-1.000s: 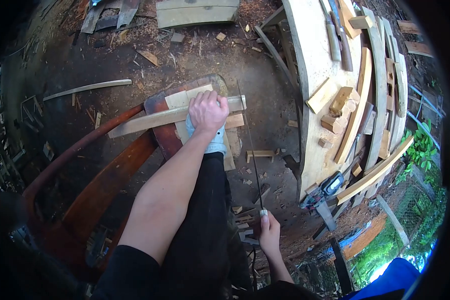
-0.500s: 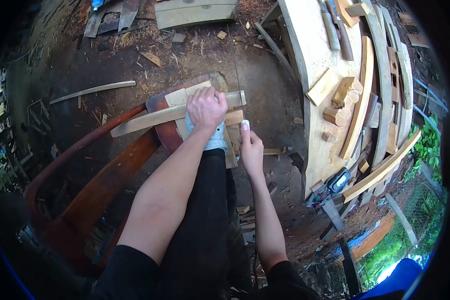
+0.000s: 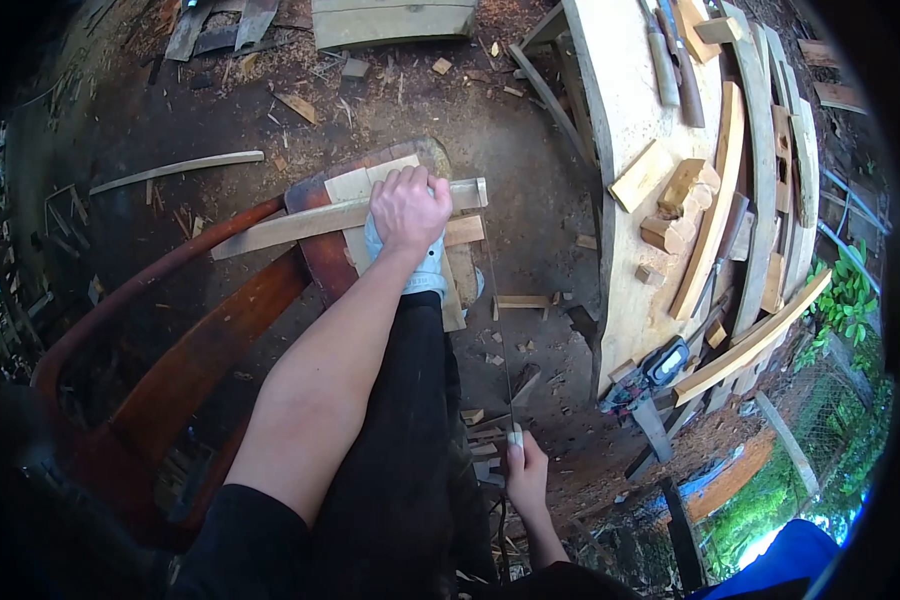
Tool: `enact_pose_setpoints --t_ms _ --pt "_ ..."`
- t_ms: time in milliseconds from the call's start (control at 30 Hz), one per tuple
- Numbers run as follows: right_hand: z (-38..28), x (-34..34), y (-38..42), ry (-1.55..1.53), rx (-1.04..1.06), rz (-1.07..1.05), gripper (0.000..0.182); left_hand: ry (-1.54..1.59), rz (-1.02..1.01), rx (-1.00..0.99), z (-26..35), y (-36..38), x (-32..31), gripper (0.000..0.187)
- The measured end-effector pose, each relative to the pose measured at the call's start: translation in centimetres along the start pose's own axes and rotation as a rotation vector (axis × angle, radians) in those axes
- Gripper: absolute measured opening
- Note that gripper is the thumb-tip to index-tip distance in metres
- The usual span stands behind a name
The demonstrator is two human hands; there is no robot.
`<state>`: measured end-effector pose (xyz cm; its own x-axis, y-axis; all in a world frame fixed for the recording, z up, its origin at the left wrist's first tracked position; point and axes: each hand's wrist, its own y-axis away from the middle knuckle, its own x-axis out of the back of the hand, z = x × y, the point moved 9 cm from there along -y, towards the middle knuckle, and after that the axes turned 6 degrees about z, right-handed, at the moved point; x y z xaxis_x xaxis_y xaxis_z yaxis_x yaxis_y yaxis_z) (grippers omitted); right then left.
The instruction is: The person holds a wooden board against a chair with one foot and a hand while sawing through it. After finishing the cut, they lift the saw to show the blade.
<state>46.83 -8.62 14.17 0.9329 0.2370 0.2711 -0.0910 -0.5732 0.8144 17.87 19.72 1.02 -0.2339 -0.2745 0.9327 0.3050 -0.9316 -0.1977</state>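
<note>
My left hand is wrapped round a long curved wooden strip, pressing it down above my shoe. The strip lies across a reddish-brown wooden piece and pale blocks. Beneath its right end, a shorter light block sticks out. At the lower middle, my right hand is closed round the pale handle of a thin saw, its thumb along the handle. The narrow blade runs up toward the end of the short block.
A workbench on the right bears cut wood blocks, chisels and curved strips. A red-brown chair frame stands at the left. Offcuts and shavings lie on the ground, with a curved strip at the upper left.
My right hand has drawn the saw handle down toward my body, away from the wood. My left hand keeps its hold on the strip. The whole view has shifted slightly.
</note>
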Motion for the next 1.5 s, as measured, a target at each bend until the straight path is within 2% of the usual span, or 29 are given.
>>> enact_pose_setpoints --t_ms 100,200,233,333,400,433,567,633,700,767,833,900,1000,1100,1200,1233,1333,1433,1500 --pt "-1.1 -0.4 -2.5 0.105 0.071 0.008 0.032 0.015 -0.065 0.036 -0.2 -0.1 -0.3 0.023" --pt "-1.8 -3.9 -9.9 0.126 0.203 0.041 0.034 -0.006 -0.034 0.020 -0.2 -0.1 0.1 0.022" --pt "-4.6 -5.0 -12.4 0.096 0.281 0.085 0.036 0.000 -0.038 0.025 -0.2 -0.1 0.1 0.022" --pt "-7.8 -8.2 -21.1 0.050 0.192 0.092 0.052 0.007 -0.061 0.042 -0.1 -0.3 0.1 0.023" --pt "-10.4 -9.0 -23.2 0.076 0.201 0.153 0.056 0.009 -0.085 0.059 -0.3 -0.2 0.1 0.024" --pt "-11.0 -8.6 -23.3 0.108 0.207 0.219 0.061 0.011 -0.081 0.056 -0.3 -0.3 0.1 0.024" --pt "-9.4 -7.2 -20.1 0.080 0.181 0.200 0.056 0.020 -0.123 0.066 -0.1 -0.2 -0.2 0.025" --pt "-10.1 -6.7 -16.5 0.152 0.270 0.184 0.045 0.036 -0.121 0.083 -0.3 -0.1 -0.1 0.025" --pt "-9.4 -5.9 -13.4 0.042 0.235 0.178 0.036 0.060 -0.114 0.092 -0.5 -0.5 -0.2 0.025" --pt "-8.0 -4.8 -10.0 0.085 0.256 0.192 0.033 0.048 -0.112 0.080 -0.5 -0.2 -0.3 0.025" --pt "-6.2 -3.7 -5.8 0.154 0.221 0.164 0.033 0.063 -0.102 0.082 -0.6 -0.2 -0.2 0.025" --pt "-3.8 -2.8 -1.8 0.026 0.011 0.080 0.025 0.074 -0.094 0.086 -0.8 -0.1 -0.2 0.024" --pt "-3.4 -1.4 1.2 0.022 -0.057 0.090 0.021 0.085 -0.047 0.057 -0.6 -0.1 0.0 0.022" --pt "-4.8 -2.3 -1.3 -0.040 -0.079 0.108 0.024 0.099 -0.030 0.045 -0.5 -0.2 0.1 0.021" --pt "-7.8 -4.7 -9.2 0.090 0.141 0.183 0.036 0.097 -0.016 0.051 -0.5 -0.1 0.2 0.020" --pt "-6.9 -6.0 -13.0 0.081 0.115 0.180 0.039 0.101 -0.016 0.051 -0.4 -0.1 0.2 0.020" --pt "-10.0 -9.0 -20.2 0.086 0.222 0.300 0.033 0.093 -0.017 0.059 -0.5 -0.2 0.3 0.020" --pt "-10.1 -9.3 -20.2 0.130 0.216 0.353 0.031 0.099 -0.025 0.055 -0.6 -0.3 0.4 0.020" --pt "-9.4 -8.2 -19.5 0.005 0.090 0.272 0.028 0.106 -0.020 0.048 -0.4 -0.1 0.5 0.021"
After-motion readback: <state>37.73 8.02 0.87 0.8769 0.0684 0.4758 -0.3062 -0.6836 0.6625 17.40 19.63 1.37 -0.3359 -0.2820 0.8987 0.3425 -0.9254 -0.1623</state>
